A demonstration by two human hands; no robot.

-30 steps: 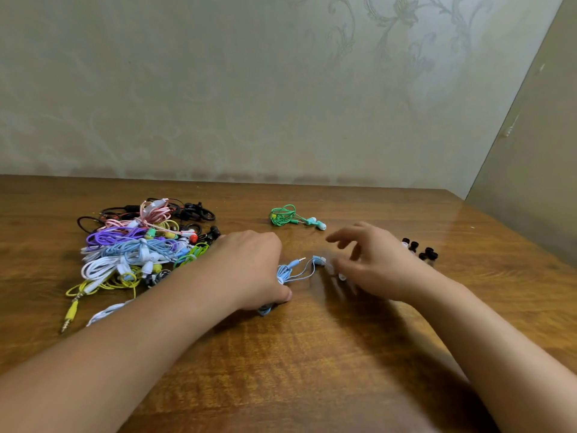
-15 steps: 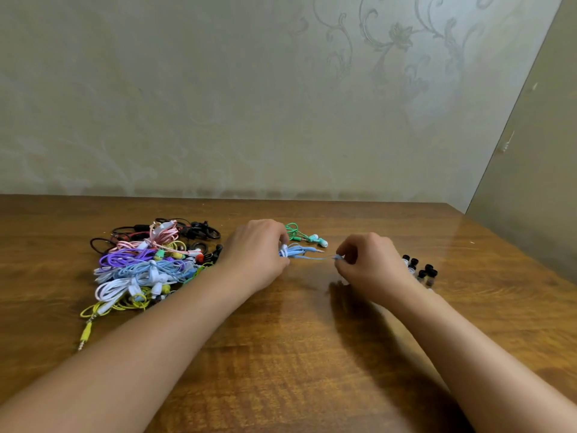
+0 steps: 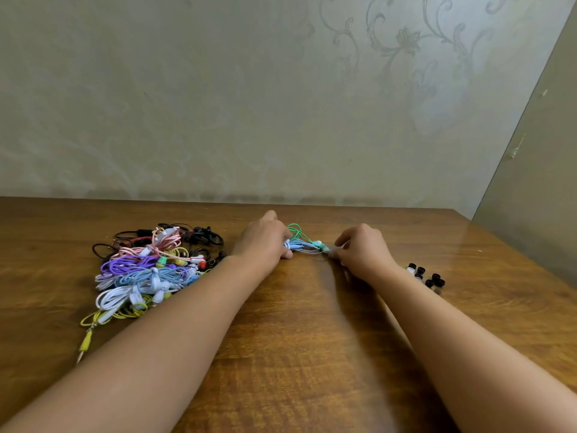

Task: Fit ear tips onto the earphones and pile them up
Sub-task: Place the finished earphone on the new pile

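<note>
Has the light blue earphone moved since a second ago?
Yes. The light blue earphone, held between the left hand and right hand, has gone away from the person, up against the green earphone lying on the table.

The curled fingers of the right hand cover whatever sits at the end of the thin light-blue earphone cable; whether an earbud or a tip is pinched there cannot be told. The left hand hides the bundled part of that cable behind its knuckles. Just behind the fingers, the coiled green earphone set is partly blocked by both hands. To the right of the fingers, the small black rubber ear tips are too tiny to count surely. Both forearms run off the bottom edge.
</note>
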